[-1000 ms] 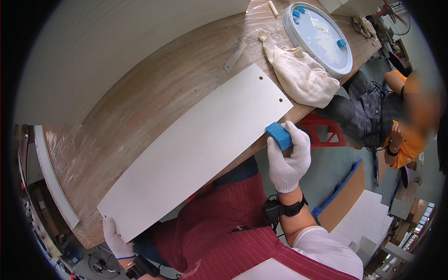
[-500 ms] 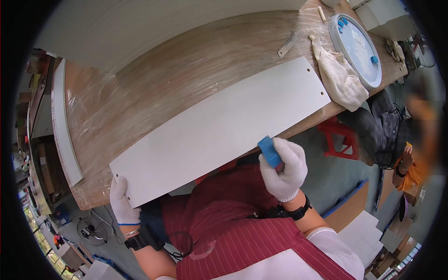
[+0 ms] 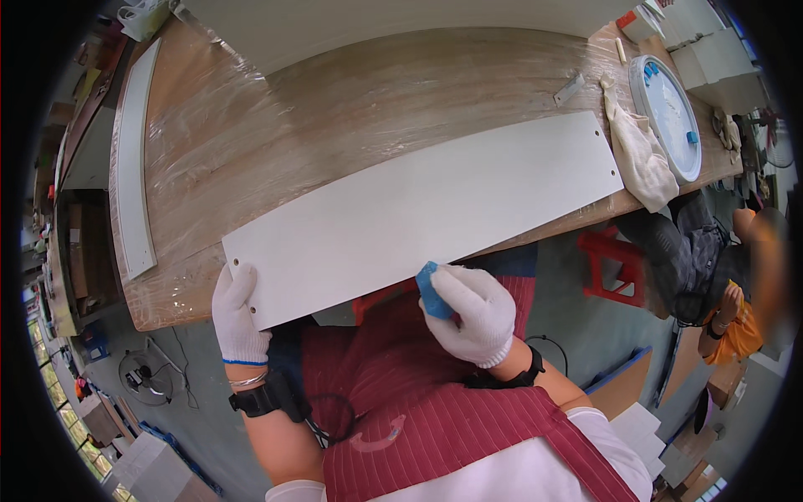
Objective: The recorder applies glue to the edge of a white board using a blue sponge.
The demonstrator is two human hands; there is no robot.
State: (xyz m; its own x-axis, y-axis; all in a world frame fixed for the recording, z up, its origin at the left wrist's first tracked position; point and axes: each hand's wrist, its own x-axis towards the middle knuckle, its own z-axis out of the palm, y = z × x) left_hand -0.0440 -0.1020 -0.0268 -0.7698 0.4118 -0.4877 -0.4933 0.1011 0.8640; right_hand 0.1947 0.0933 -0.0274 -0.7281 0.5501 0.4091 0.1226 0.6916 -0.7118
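A long white board with small holes near its ends lies across the front of the table. My left hand, in a white knit glove, grips the board's left end, thumb on top and the other fingers hidden beneath. In my gloved right hand is a blue block, sponge-like in look, pinched between thumb and fingers. The block is at the board's near edge; whether it touches the edge I cannot tell.
Beyond the board's right end lie a cream cloth, a round white lid with blue bits on it, and a scraper blade. A narrow white strip rests at the left. A red stool and a seated person are at right.
My right hand has moved left along the board's near edge with the blue block. My left hand still holds the board's end. The whole view has shifted and turned slightly.
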